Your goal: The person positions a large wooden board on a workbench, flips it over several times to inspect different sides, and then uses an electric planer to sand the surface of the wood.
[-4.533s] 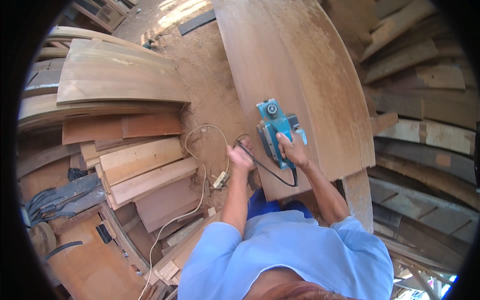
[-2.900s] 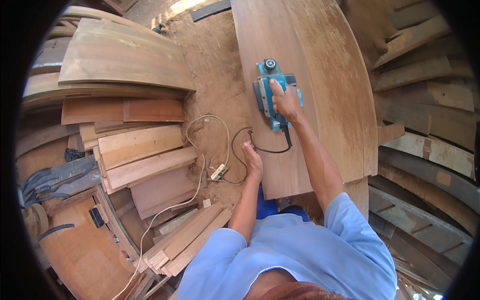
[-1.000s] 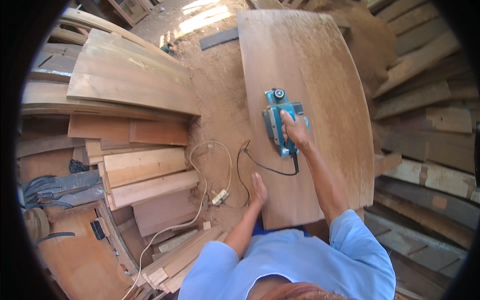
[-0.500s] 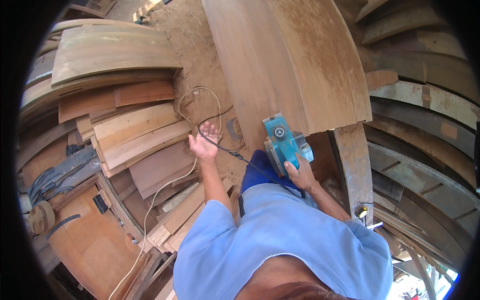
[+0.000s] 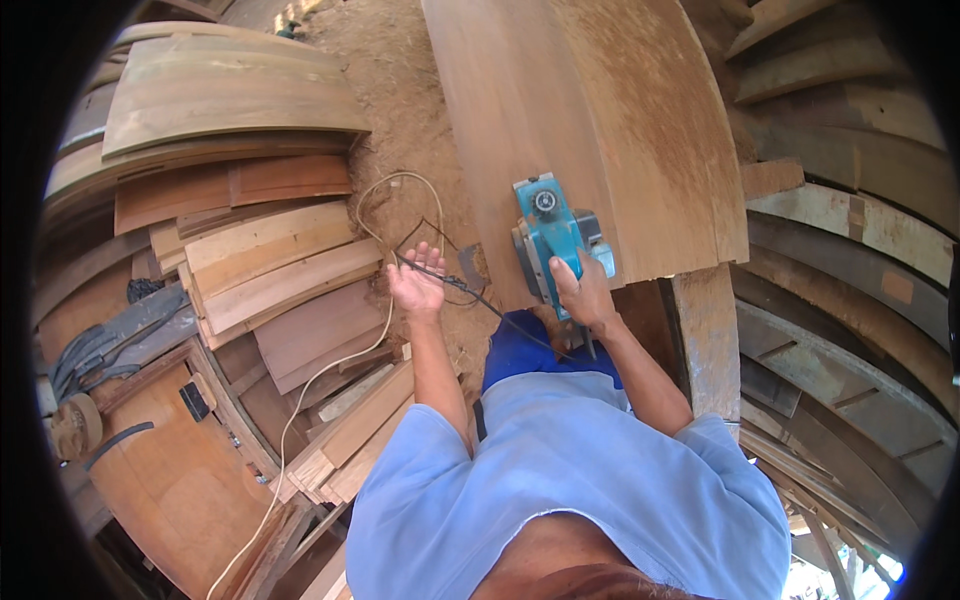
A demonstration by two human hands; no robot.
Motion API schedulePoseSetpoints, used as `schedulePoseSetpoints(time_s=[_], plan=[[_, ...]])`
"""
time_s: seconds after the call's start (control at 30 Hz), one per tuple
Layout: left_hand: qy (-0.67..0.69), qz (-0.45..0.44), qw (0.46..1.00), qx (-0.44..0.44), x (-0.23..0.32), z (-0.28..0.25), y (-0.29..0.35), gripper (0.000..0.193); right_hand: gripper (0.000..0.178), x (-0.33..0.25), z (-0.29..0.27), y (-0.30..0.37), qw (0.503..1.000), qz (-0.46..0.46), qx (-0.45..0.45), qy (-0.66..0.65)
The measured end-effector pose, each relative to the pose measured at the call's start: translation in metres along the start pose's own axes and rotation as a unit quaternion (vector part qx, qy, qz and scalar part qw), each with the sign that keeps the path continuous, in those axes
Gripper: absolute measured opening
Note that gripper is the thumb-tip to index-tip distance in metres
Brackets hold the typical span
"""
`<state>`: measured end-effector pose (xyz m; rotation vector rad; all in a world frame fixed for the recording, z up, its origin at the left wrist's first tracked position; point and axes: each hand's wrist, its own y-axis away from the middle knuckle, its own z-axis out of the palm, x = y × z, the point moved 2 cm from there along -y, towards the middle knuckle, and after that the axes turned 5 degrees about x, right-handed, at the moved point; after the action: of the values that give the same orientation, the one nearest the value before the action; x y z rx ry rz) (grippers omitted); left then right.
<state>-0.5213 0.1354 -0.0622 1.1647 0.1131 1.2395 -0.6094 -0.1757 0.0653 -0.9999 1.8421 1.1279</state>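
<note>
A teal electric planer point(image 5: 552, 228) rests on the near end of a wide wooden board point(image 5: 520, 110). My right hand point(image 5: 588, 292) is wrapped round its rear handle, with the thumb on top. Left of the board, my left hand point(image 5: 417, 283) is turned palm up, its fingers stretched out. The planer's dark power cord point(image 5: 497, 312) runs from the tool across this open hand, lying loosely over the fingers. Near the fingertips, the dark cord meets a pale extension cable point(image 5: 437, 195) that loops on the ground.
Planks point(image 5: 280, 250) are stacked on the left, beside an orange-brown wooden panel point(image 5: 180, 460). A second board point(image 5: 660, 130), rough and brown, adjoins the smooth one. Under its near end stands a wooden support point(image 5: 708, 345). More long boards point(image 5: 850, 260) line the right side.
The planer has moved a little farther forward on the board, with my right hand on it. My left hand has shifted slightly right, the cord still over its fingers.
</note>
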Motion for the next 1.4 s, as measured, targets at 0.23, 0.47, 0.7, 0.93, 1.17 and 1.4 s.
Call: schedulePoseSetpoints(time_s=[0.23, 0.47, 0.7, 0.93, 1.17, 1.4], plan=[[-0.015, -0.014, 1.000, 0.013, -0.014, 0.020, -0.015, 0.056, 0.056, -0.018, 0.012, -0.053, 1.000, 0.014, 0.005, -0.026], [-0.061, -0.004, 0.998, -0.005, -0.033, 0.047, -0.026, 0.055, 0.054, -0.034, 0.022, -0.108, 0.999, -0.006, 0.028, -0.024], [-0.125, 0.045, 0.991, -0.026, -0.046, 0.069, -0.039, 0.058, 0.057, -0.062, 0.030, -0.171, 0.997, 0.001, 0.038, -0.074], [-0.323, 0.118, 0.939, 0.006, -0.084, 0.101, -0.037, 0.059, 0.061, -0.101, 0.038, -0.240, 0.994, -0.008, 0.030, -0.101], [-0.561, 0.280, 0.779, 0.029, -0.096, 0.131, -0.006, 0.057, 0.057, -0.143, 0.046, -0.314, 0.993, 0.010, 0.031, -0.115], [-0.599, 0.349, 0.720, 0.016, -0.102, 0.126, -0.009, 0.054, 0.062, -0.178, 0.057, -0.403, 0.992, -0.025, 0.048, -0.118]])
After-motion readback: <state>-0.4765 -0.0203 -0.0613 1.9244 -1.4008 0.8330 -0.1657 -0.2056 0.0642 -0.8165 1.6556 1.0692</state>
